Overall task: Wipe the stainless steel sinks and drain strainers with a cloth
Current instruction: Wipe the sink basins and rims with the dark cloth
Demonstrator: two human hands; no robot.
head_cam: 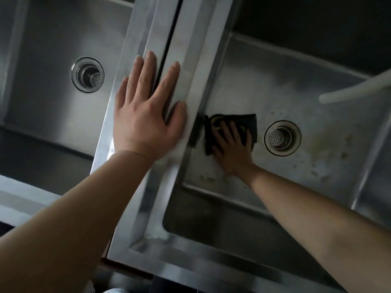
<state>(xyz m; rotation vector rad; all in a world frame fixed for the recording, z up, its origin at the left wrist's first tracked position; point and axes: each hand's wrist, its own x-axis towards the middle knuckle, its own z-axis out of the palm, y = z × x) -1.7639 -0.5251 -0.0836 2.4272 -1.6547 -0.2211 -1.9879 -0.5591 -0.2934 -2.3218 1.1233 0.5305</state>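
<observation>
The right hand [231, 149] presses flat, fingers straight, on a dark folded cloth [232, 129] at the right stainless steel sink's [306, 98] left wall, beside its round drain strainer [282, 138]; the open left hand [146, 115] rests on the rim.

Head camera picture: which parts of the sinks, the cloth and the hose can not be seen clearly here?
- Dark cloth: the right hand covers its middle.
- Right sink: the picture edge cuts its right side; its far wall is in shadow.
- Left sink: the left edge cuts it off.
- White hose: only its end shows, blurred.
- Rims under the left hand: hidden by the palm.
</observation>
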